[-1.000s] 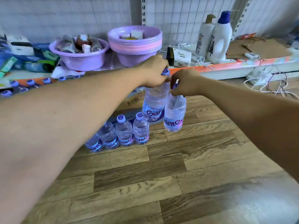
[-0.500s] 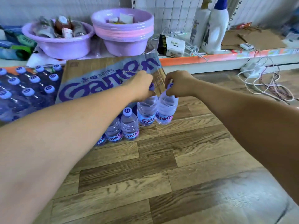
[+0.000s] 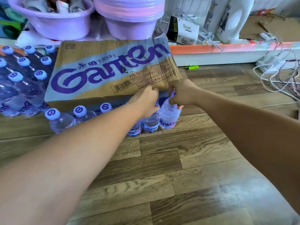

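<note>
Two clear water bottles with purple labels stand on the wooden floor at the right end of a row. My left hand (image 3: 146, 101) grips the neck of the left one (image 3: 150, 123). My right hand (image 3: 181, 94) grips the cap end of the right one (image 3: 168, 116). Both bottle bases look to be on or just at the floor, beside several more bottles (image 3: 60, 119) with white caps. Behind the row lies a brown cardboard case (image 3: 103, 73) printed with big purple letters.
A shrink-wrapped pack of bottles (image 3: 21, 75) lies at the left. Two purple basins (image 3: 65, 23) sit on a low shelf with an orange edge (image 3: 227, 47). White cables (image 3: 279, 73) tangle at the right, and a green lighter (image 3: 192, 67) lies on the floor.
Both hands have carried the two bottles down and toward the row; they were held in the air and now sit at floor level at the row's right end. The view has tilted down.
</note>
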Action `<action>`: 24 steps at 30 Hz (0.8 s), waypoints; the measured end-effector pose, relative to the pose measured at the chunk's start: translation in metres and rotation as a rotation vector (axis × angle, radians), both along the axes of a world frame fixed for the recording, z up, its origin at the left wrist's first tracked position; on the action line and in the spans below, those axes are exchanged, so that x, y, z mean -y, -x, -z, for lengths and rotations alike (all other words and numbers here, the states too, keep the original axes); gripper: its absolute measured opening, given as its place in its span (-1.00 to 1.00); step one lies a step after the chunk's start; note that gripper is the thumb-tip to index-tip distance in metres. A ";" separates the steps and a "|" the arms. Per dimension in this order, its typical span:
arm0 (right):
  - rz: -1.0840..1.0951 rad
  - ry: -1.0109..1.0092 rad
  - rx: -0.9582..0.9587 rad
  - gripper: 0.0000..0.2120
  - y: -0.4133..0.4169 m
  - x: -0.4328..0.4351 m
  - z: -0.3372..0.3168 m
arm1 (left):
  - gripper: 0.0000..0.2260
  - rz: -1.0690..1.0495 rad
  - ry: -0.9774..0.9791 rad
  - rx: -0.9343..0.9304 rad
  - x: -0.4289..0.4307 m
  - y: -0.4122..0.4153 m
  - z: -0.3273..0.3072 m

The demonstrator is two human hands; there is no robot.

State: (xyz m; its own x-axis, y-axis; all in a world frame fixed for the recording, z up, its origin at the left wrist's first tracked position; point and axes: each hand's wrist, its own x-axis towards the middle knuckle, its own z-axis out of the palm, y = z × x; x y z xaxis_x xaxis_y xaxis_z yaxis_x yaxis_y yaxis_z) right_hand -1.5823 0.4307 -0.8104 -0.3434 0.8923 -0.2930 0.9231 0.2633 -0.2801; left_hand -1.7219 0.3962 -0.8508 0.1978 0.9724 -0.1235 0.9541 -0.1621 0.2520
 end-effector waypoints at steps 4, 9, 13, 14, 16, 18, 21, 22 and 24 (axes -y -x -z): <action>-0.007 0.018 0.020 -0.77 -0.002 -0.001 0.016 | -0.64 0.009 0.003 -0.023 0.000 0.000 0.005; 0.009 -0.078 0.003 -0.66 -0.005 0.001 0.029 | -0.61 0.042 -0.027 -0.108 -0.006 0.001 0.004; -0.088 -0.120 0.255 -0.61 -0.003 0.006 0.023 | -0.58 0.113 -0.040 -0.166 -0.001 0.007 -0.002; -0.119 -0.155 0.338 -0.61 0.000 0.006 0.018 | -0.57 0.111 -0.029 -0.159 0.001 0.011 -0.006; -0.159 -0.250 0.389 -0.65 0.011 0.003 0.003 | -0.56 0.101 -0.048 -0.121 0.002 0.024 -0.017; -0.185 -0.349 0.327 -0.69 0.028 -0.004 -0.010 | -0.58 0.070 -0.088 -0.089 0.003 0.042 -0.033; -0.239 -0.379 0.186 -0.74 0.071 -0.015 -0.023 | -0.60 -0.050 -0.103 -0.141 0.005 0.083 -0.059; -0.269 -0.361 0.141 -0.74 0.088 -0.018 -0.024 | -0.62 -0.109 -0.093 -0.125 0.007 0.101 -0.067; -0.329 -0.312 0.054 -0.73 0.125 -0.019 -0.026 | -0.65 -0.245 -0.068 -0.092 0.016 0.143 -0.080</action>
